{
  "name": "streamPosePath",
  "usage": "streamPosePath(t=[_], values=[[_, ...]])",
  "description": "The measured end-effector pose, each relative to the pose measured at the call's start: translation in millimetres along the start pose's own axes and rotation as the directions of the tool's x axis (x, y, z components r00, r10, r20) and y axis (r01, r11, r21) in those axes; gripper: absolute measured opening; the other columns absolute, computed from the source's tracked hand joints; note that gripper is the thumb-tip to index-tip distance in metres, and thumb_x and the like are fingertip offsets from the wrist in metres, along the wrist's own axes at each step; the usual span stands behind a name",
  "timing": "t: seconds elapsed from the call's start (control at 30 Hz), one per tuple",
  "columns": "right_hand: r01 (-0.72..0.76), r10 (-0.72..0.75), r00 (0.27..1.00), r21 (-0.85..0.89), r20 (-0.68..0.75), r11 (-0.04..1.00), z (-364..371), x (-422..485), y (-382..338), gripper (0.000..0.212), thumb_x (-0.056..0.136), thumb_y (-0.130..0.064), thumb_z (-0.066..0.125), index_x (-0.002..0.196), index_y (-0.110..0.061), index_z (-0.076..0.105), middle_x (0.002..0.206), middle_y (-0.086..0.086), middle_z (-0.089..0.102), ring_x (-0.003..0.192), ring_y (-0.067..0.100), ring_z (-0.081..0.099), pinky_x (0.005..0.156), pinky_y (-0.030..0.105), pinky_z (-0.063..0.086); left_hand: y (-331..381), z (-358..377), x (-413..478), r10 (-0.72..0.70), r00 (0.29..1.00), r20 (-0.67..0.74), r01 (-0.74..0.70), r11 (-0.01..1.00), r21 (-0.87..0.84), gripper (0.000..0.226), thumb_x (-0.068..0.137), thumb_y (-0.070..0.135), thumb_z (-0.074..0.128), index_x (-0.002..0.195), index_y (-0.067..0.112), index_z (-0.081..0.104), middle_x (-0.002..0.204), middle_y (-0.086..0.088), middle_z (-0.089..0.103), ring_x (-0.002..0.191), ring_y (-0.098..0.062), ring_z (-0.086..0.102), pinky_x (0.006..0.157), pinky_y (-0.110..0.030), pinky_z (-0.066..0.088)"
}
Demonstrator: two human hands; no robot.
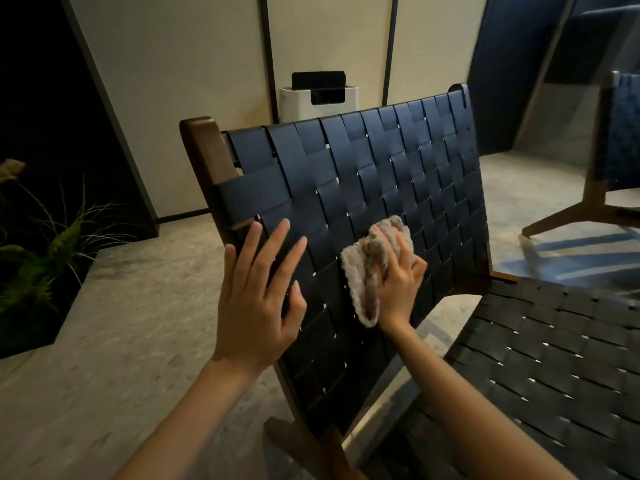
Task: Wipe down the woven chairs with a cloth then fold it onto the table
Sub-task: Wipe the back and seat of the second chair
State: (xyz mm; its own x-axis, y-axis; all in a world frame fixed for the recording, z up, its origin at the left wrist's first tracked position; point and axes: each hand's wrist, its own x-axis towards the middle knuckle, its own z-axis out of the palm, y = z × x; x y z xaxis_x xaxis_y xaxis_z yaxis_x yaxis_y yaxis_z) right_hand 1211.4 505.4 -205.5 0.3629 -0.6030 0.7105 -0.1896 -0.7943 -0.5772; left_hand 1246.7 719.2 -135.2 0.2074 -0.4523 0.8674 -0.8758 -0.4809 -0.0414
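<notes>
A woven chair fills the middle of the view, its dark strap backrest set in a brown wooden frame and its woven seat at lower right. My right hand grips a bunched beige cloth and presses it against the middle of the backrest. My left hand lies flat with spread fingers on the backrest's left side, near the frame post. A second woven chair stands at the far right, partly cut off by the edge.
A white bin with a black top stands behind the chair against a panelled wall. A planter with green fronds sits at the left. Speckled stone floor surrounds the chairs, and a blue striped rug lies at the right.
</notes>
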Motion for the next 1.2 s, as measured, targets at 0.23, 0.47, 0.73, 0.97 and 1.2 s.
streamPosePath(t=[0.23, 0.47, 0.73, 0.97, 1.2], values=[[-0.577, 0.580, 0.812, -0.051, 0.073, 0.815, -3, 42, 24, 0.048, 0.100, -0.037, 0.038, 0.146, -0.029, 0.031, 0.153, 0.005, 0.025, 0.119, 0.036, 0.033, 0.099, 0.043, 0.031, -2, -9, 0, 0.099, 0.985, 0.142, -0.123, 0.978, 0.169, 0.043, 0.087, 0.030, 0.048, 0.126, 0.016, 0.060, 0.141, -0.011, 0.047, 0.140, -0.032, 0.023, 0.118, -0.045, 0.002], [0.023, -0.044, 0.995, 0.234, 0.088, 0.972, -14, -97, -49, 0.050, 0.090, -0.055, 0.042, 0.139, -0.050, 0.033, 0.150, -0.008, 0.029, 0.120, 0.012, 0.027, 0.092, 0.036, 0.034, -1, -14, -11, 0.129, 0.967, 0.218, -0.173, 0.965, 0.195, 0.043, 0.090, 0.027, 0.046, 0.131, 0.015, 0.057, 0.146, -0.011, 0.041, 0.141, -0.031, 0.021, 0.118, -0.048, 0.002], [0.392, -0.400, 0.913, 0.097, 0.083, 0.915, -16, -113, -11, 0.051, 0.091, -0.057, 0.041, 0.138, -0.037, 0.040, 0.147, 0.003, 0.032, 0.130, 0.019, 0.031, 0.095, 0.042, 0.034, 7, -16, -25, 0.203, 0.928, 0.312, -0.276, 0.938, 0.210, 0.042, 0.091, 0.026, 0.043, 0.128, 0.016, 0.059, 0.142, -0.012, 0.047, 0.138, -0.031, 0.026, 0.118, -0.048, 0.000], [-0.091, 0.090, 0.991, 0.001, 0.097, 0.996, -5, -44, 38, 0.054, 0.090, -0.032, 0.051, 0.142, -0.024, 0.041, 0.145, 0.011, 0.038, 0.109, 0.030, 0.033, 0.090, 0.042, 0.038, 14, -11, -30, 0.238, 0.882, 0.407, -0.360, 0.898, 0.253, 0.042, 0.091, 0.030, 0.041, 0.128, 0.019, 0.060, 0.142, -0.010, 0.047, 0.138, -0.031, 0.030, 0.117, -0.052, -0.002], [-0.694, 0.669, 0.719, 0.149, 0.189, 0.704, -7, -16, 48, 0.060, 0.097, -0.030, 0.047, 0.150, -0.030, 0.018, 0.154, 0.005, 0.023, 0.125, 0.033, 0.029, 0.106, 0.044, 0.031, 26, -1, -50, 0.277, 0.839, 0.468, -0.424, 0.872, 0.244, 0.040, 0.091, 0.029, 0.043, 0.127, 0.023, 0.059, 0.141, -0.008, 0.048, 0.136, -0.026, 0.035, 0.113, -0.061, -0.004]])
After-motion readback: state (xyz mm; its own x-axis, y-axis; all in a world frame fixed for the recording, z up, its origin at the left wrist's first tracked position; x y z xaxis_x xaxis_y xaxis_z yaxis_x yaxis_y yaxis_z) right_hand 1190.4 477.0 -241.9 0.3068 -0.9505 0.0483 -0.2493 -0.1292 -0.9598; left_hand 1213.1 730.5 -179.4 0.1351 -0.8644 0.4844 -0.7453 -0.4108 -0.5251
